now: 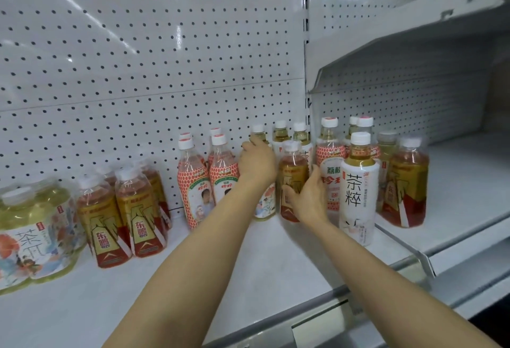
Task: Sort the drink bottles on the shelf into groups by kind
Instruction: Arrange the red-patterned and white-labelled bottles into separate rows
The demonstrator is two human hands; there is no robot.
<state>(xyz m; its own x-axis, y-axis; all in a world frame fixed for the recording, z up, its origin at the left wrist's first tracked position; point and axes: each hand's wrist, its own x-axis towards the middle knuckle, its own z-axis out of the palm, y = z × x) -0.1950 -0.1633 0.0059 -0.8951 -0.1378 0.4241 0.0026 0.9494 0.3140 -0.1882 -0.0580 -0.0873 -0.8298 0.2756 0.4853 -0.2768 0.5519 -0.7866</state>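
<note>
Drink bottles stand along a white shelf (248, 278). At the far left are green tea bottles (30, 226) with painted labels, then gold-and-red labelled bottles (121, 209), then red-patterned lychee bottles (207, 182). My left hand (256, 165) wraps around a green tea bottle (265, 207) at the back of the middle cluster. My right hand (309, 196) grips a gold-and-red labelled bottle (292, 171) beside it. To the right stand a white-labelled tea bottle (358, 190), another lychee bottle (329, 160) and a gold-and-red bottle (405, 190).
A pegboard back panel (138, 58) rises behind the bottles. A second shelf section (469, 182) adjoins on the right, with an upper shelf (414, 44) overhanging it. A metal divider bracket (422, 259) sits at the joint near the front edge.
</note>
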